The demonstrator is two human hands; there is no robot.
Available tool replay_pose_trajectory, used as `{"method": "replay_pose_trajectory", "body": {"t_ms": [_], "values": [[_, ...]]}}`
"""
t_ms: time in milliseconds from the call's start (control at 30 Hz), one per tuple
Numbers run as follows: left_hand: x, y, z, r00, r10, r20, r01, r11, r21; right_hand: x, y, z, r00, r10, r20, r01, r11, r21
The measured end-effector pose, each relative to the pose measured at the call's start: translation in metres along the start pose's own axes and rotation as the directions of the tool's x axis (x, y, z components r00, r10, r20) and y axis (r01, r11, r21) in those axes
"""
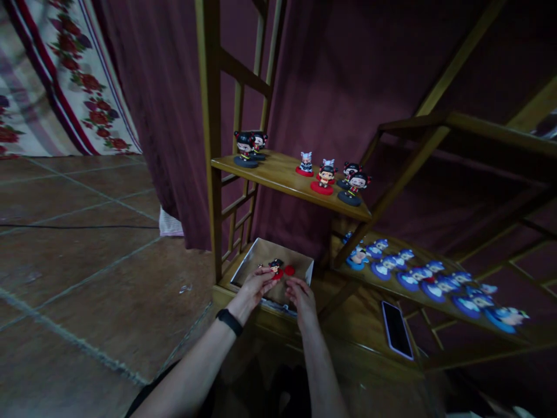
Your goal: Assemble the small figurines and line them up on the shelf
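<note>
Both my hands reach into an open cardboard box (261, 255) on the lowest wooden shelf. My left hand (256, 285), with a black band on the wrist, pinches a small figurine with black hair and a red base (275, 267). My right hand (301, 295) hovers beside it over the box's near edge, fingers curled, close to a loose red round base (289, 270). Whether the right fingers grip anything is hidden.
The upper shelf (282, 174) carries several similar figurines on red and dark bases. A lower shelf to the right holds several blue figures (418, 278). A phone (397, 328) lies flat on the bottom shelf. Dark red curtain behind; tiled floor to the left.
</note>
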State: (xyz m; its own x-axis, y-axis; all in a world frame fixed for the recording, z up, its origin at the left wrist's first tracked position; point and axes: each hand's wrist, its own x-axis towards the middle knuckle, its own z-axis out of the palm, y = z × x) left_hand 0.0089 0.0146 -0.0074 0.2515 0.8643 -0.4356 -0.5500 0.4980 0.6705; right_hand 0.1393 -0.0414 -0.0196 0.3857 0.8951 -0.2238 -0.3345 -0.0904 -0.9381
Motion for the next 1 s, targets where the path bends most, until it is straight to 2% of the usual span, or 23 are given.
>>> {"method": "replay_pose_trajectory", "body": {"t_ms": [100,267,400,567,733,867,1000], "values": [[-0.021,-0.001,-0.003,1.000,0.029,0.008,-0.029,0.999,0.013,-0.024,0.006,-0.018,1.000,-0.029,0.005,0.029,0.999,-0.036],[-0.071,0.005,-0.010,0.998,0.068,0.012,-0.069,0.996,0.065,-0.063,0.014,-0.039,0.991,-0.125,0.038,0.130,0.969,-0.211],[-0.108,0.004,-0.021,0.996,0.079,0.038,-0.082,0.995,0.060,-0.090,0.018,-0.045,0.978,-0.179,0.103,0.201,0.937,-0.287],[-0.142,-0.017,-0.041,0.997,0.074,0.015,-0.074,0.996,0.047,-0.118,0.022,-0.043,0.970,-0.203,0.134,0.234,0.931,-0.281],[-0.156,-0.037,-0.050,0.997,0.069,0.016,-0.070,0.993,0.094,-0.134,0.023,-0.033,0.976,-0.141,0.167,0.175,0.960,-0.216],[-0.158,-0.045,-0.047,0.996,0.059,0.063,-0.068,0.988,0.139,-0.139,0.021,-0.023,0.989,-0.089,0.120,0.104,0.988,-0.118],[-0.155,-0.053,-0.043,0.996,0.043,0.075,-0.054,0.986,0.160,-0.139,0.023,-0.017,0.992,-0.017,0.125,0.021,0.999,-0.036]]}}
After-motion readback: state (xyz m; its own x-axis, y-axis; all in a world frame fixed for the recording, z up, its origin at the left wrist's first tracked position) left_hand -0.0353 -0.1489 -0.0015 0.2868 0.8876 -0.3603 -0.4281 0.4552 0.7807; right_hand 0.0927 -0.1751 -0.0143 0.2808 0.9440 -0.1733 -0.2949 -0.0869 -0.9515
